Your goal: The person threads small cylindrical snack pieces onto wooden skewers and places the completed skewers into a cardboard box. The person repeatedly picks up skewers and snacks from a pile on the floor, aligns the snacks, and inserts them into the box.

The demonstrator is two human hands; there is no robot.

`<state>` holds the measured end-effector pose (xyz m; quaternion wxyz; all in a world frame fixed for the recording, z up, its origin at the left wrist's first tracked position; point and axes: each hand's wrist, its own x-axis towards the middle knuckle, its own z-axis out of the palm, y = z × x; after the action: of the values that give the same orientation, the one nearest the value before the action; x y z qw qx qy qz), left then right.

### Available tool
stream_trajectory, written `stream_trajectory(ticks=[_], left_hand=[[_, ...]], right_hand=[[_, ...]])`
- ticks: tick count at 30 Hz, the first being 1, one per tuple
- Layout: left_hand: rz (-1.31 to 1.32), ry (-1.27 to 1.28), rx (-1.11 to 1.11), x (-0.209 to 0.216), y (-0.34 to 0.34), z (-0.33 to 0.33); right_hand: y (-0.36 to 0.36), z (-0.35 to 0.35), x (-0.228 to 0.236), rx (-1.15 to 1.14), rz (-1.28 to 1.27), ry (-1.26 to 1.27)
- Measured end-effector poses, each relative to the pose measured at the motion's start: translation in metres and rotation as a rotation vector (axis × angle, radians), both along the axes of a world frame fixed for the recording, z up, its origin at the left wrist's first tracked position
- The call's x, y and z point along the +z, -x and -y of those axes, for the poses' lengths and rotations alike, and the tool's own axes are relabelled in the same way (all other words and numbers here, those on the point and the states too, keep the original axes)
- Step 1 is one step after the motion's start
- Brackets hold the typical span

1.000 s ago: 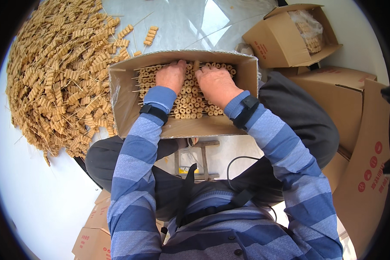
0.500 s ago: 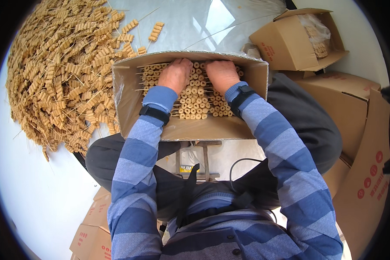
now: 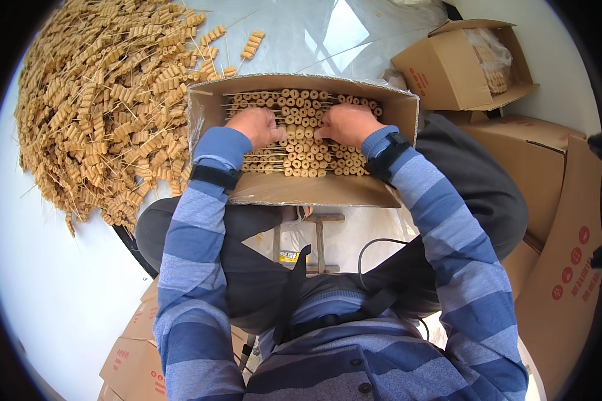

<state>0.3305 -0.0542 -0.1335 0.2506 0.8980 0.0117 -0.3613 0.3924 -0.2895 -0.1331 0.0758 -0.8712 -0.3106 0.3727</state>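
Note:
In front of me an open cardboard box holds neatly stacked skewered tan rolls, their ring-shaped ends facing up and thin sticks pointing sideways. Both hands are inside the box. My left hand is curled at the left of the middle column, fingertips on the rolls and sticks. Opposite it, my right hand has its fingers bent against the right of the same column. The fingertips are partly hidden among the rolls. Black bands circle both wrists.
A large heap of loose skewered rolls spreads over the pale surface at left. At the back right stands an open carton with a plastic bag inside. More cartons line the right side. Below the box is a small wooden stool.
Both hands have come from the box's far side toward its middle, nearer to me. The box and heap appear shifted slightly right in view.

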Motion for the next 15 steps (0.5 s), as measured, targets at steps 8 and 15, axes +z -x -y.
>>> stream_trajectory(ticks=[8,15], left_hand=[[0.064,-0.01,-0.072,-0.052,-0.002,0.026],[0.055,-0.036,-0.036,0.034,-0.009,0.004]], right_hand=[[0.003,0.001,-0.021,-0.099,0.04,0.098],[-0.002,0.012,-0.026,-0.132,0.13,-0.097]])
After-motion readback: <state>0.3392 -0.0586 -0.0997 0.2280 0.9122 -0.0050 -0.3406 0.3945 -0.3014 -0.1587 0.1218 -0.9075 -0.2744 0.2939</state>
